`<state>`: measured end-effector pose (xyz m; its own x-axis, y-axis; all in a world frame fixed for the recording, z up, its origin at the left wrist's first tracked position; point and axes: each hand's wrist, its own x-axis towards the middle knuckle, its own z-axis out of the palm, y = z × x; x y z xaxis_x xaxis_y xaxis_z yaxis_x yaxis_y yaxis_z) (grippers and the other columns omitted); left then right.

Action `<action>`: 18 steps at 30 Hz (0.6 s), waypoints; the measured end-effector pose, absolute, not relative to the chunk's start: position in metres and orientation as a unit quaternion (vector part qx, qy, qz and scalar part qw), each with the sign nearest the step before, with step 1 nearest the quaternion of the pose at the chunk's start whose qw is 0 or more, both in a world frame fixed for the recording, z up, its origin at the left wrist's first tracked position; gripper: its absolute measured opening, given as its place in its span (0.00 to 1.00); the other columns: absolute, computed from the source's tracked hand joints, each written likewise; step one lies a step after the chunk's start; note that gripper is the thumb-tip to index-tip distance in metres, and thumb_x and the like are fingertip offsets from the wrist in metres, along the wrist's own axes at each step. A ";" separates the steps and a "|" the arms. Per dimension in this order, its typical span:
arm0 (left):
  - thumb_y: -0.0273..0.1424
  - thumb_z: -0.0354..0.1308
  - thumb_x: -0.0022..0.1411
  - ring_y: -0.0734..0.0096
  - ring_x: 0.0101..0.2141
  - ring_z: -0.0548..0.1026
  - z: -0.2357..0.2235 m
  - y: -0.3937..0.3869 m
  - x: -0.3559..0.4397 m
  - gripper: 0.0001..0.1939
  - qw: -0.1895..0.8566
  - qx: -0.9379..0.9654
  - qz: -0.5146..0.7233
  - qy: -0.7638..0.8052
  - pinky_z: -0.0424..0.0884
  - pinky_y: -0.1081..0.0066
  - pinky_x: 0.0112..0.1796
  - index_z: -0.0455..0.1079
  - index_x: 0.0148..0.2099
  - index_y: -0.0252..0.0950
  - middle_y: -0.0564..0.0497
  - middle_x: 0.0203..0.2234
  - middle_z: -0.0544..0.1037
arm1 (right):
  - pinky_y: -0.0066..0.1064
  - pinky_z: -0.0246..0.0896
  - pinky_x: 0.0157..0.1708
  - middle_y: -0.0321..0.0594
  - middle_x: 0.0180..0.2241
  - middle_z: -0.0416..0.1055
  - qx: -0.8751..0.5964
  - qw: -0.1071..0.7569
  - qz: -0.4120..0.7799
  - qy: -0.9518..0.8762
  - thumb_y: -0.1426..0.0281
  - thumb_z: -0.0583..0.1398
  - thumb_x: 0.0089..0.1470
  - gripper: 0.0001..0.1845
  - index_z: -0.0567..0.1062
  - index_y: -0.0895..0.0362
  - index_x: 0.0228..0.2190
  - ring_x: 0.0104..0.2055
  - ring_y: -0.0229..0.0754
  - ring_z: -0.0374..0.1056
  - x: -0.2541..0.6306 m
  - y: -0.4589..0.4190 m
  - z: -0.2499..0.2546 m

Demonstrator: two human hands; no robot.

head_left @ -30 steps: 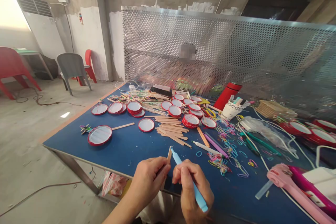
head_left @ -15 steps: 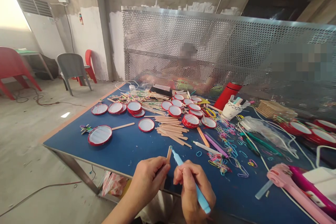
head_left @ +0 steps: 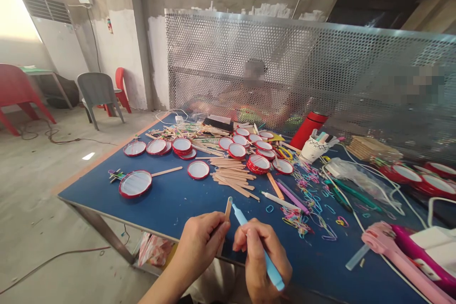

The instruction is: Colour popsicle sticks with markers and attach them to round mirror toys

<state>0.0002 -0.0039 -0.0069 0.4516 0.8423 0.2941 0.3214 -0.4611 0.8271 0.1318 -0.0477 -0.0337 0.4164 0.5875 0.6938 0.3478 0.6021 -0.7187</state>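
My left hand (head_left: 204, 237) pinches a wooden craft stick (head_left: 228, 210) upright near the table's front edge; the stick's top end looks bluish. My right hand (head_left: 263, 259) is closed around a light blue marker (head_left: 272, 270), its tip pointing up and left, right beside the top of the stick. Whether tip and stick touch is hard to tell. Beyond my hands lies a pile of plain craft sticks (head_left: 233, 175). To the left, a red-rimmed white disc (head_left: 135, 184) has a stick reaching out on its right and small coloured pieces on its left.
Several red-rimmed discs (head_left: 258, 164) lie across the blue table (head_left: 160, 213). At right are loose markers (head_left: 294, 195), tangled rubber bands (head_left: 299, 221), a cup of markers (head_left: 313, 148), a red bottle (head_left: 308, 130) and a pink glue gun (head_left: 402, 256). A perforated metal panel (head_left: 213, 57) stands behind, a person beyond it.
The marker's tip has shifted slightly against the stick's top, and the stick has moved a little to the left. The bluish colour on its end shows more clearly now.
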 end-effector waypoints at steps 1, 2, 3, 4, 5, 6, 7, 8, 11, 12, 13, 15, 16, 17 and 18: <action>0.31 0.50 0.69 0.76 0.22 0.66 -0.008 -0.004 0.000 0.15 0.354 0.775 0.364 0.376 0.59 0.78 0.26 0.65 0.28 0.38 0.57 0.20 0.70 | 0.27 0.62 0.25 0.29 0.20 0.67 -0.432 0.714 0.084 -0.544 0.73 0.55 0.68 0.13 0.73 0.54 0.31 0.22 0.34 0.65 0.132 -0.048 -0.033; 0.31 0.50 0.69 0.76 0.22 0.67 -0.008 -0.004 0.000 0.15 0.350 0.776 0.365 0.377 0.59 0.78 0.26 0.65 0.28 0.38 0.56 0.20 0.71 | 0.27 0.62 0.26 0.29 0.21 0.68 -0.434 0.711 0.079 -0.548 0.73 0.55 0.68 0.13 0.73 0.54 0.31 0.22 0.34 0.65 0.132 -0.047 -0.033; 0.31 0.50 0.69 0.76 0.22 0.67 -0.009 -0.004 0.000 0.15 0.347 0.778 0.365 0.377 0.59 0.78 0.26 0.66 0.28 0.38 0.56 0.20 0.71 | 0.27 0.62 0.26 0.30 0.21 0.68 -0.438 0.709 0.078 -0.547 0.73 0.55 0.68 0.13 0.73 0.54 0.31 0.22 0.34 0.65 0.132 -0.047 -0.034; 0.31 0.50 0.69 0.75 0.22 0.67 -0.009 -0.004 0.000 0.15 0.344 0.779 0.364 0.376 0.60 0.78 0.26 0.67 0.28 0.38 0.56 0.20 0.71 | 0.27 0.62 0.25 0.30 0.21 0.68 -0.445 0.710 0.080 -0.540 0.72 0.55 0.68 0.12 0.74 0.54 0.31 0.22 0.34 0.65 0.133 -0.048 -0.035; 0.31 0.50 0.69 0.75 0.22 0.68 -0.009 -0.004 0.000 0.15 0.342 0.780 0.365 0.376 0.60 0.78 0.26 0.67 0.28 0.38 0.56 0.20 0.72 | 0.27 0.61 0.25 0.30 0.21 0.68 -0.452 0.714 0.086 -0.528 0.72 0.55 0.69 0.12 0.74 0.54 0.32 0.22 0.34 0.65 0.133 -0.048 -0.037; 0.31 0.50 0.69 0.75 0.22 0.68 -0.009 -0.004 0.000 0.15 0.341 0.780 0.365 0.376 0.60 0.78 0.26 0.67 0.29 0.38 0.56 0.20 0.72 | 0.27 0.61 0.25 0.29 0.21 0.68 -0.458 0.718 0.095 -0.516 0.71 0.55 0.69 0.12 0.73 0.54 0.32 0.21 0.34 0.66 0.133 -0.048 -0.039; 0.30 0.50 0.69 0.75 0.23 0.68 -0.009 -0.004 0.000 0.15 0.341 0.780 0.366 0.376 0.60 0.78 0.26 0.67 0.29 0.38 0.56 0.21 0.72 | 0.27 0.60 0.24 0.29 0.21 0.67 -0.461 0.722 0.104 -0.506 0.71 0.55 0.69 0.12 0.73 0.54 0.32 0.21 0.34 0.66 0.133 -0.048 -0.040; 0.30 0.50 0.69 0.75 0.23 0.68 -0.009 -0.004 0.000 0.15 0.341 0.780 0.367 0.376 0.60 0.78 0.26 0.67 0.28 0.38 0.56 0.21 0.72 | 0.27 0.61 0.24 0.29 0.21 0.67 -0.459 0.724 0.110 -0.504 0.70 0.55 0.69 0.12 0.73 0.54 0.32 0.22 0.34 0.66 0.133 -0.048 -0.040; 0.30 0.50 0.69 0.76 0.22 0.68 -0.008 -0.004 0.000 0.16 0.339 0.782 0.367 0.373 0.60 0.78 0.26 0.66 0.27 0.38 0.56 0.20 0.71 | 0.27 0.62 0.26 0.29 0.21 0.68 -0.439 0.723 0.097 -0.525 0.72 0.55 0.69 0.12 0.73 0.54 0.31 0.23 0.35 0.66 0.132 -0.048 -0.036; 0.30 0.50 0.69 0.76 0.22 0.67 -0.007 -0.004 0.000 0.16 0.338 0.783 0.366 0.372 0.60 0.78 0.26 0.65 0.27 0.38 0.56 0.20 0.71 | 0.28 0.62 0.26 0.30 0.21 0.69 -0.434 0.720 0.087 -0.535 0.73 0.55 0.68 0.12 0.73 0.53 0.31 0.23 0.35 0.66 0.132 -0.047 -0.033; 0.30 0.50 0.69 0.76 0.22 0.67 -0.007 -0.004 0.000 0.16 0.337 0.785 0.363 0.371 0.59 0.78 0.26 0.64 0.26 0.38 0.57 0.20 0.70 | 0.28 0.62 0.26 0.30 0.22 0.69 -0.430 0.716 0.078 -0.544 0.73 0.55 0.68 0.12 0.73 0.53 0.32 0.23 0.35 0.66 0.132 -0.047 -0.031; 0.30 0.50 0.69 0.76 0.22 0.66 -0.007 -0.004 -0.001 0.17 0.337 0.787 0.357 0.374 0.59 0.78 0.26 0.63 0.26 0.38 0.57 0.20 0.69 | 0.28 0.63 0.27 0.29 0.22 0.69 -0.428 0.708 0.073 -0.557 0.74 0.55 0.68 0.12 0.73 0.53 0.32 0.23 0.35 0.66 0.132 -0.047 -0.029; 0.31 0.50 0.69 0.75 0.22 0.66 -0.007 -0.004 -0.001 0.17 0.337 0.788 0.352 0.376 0.59 0.77 0.26 0.63 0.26 0.38 0.57 0.20 0.69 | 0.28 0.64 0.27 0.29 0.22 0.69 -0.429 0.704 0.075 -0.561 0.73 0.55 0.68 0.12 0.73 0.53 0.32 0.22 0.35 0.65 0.132 -0.047 -0.029; 0.31 0.50 0.70 0.75 0.23 0.66 -0.007 -0.004 -0.001 0.17 0.338 0.789 0.348 0.377 0.59 0.77 0.26 0.64 0.26 0.38 0.56 0.20 0.69 | 0.29 0.64 0.28 0.29 0.21 0.68 -0.431 0.701 0.078 -0.562 0.73 0.55 0.68 0.12 0.72 0.53 0.31 0.22 0.35 0.65 0.133 -0.047 -0.029; 0.31 0.49 0.70 0.75 0.23 0.66 -0.007 -0.004 -0.001 0.17 0.338 0.789 0.345 0.378 0.59 0.77 0.26 0.64 0.26 0.38 0.56 0.20 0.69 | 0.29 0.65 0.28 0.29 0.21 0.68 -0.437 0.700 0.076 -0.560 0.72 0.55 0.68 0.12 0.72 0.53 0.31 0.21 0.35 0.65 0.133 -0.047 -0.030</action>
<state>-0.0009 -0.0036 -0.0068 0.4757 0.8307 0.2892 0.3633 -0.4849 0.7955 0.1328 -0.0471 -0.0297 0.3623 0.5960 0.7166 0.3829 0.6058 -0.6974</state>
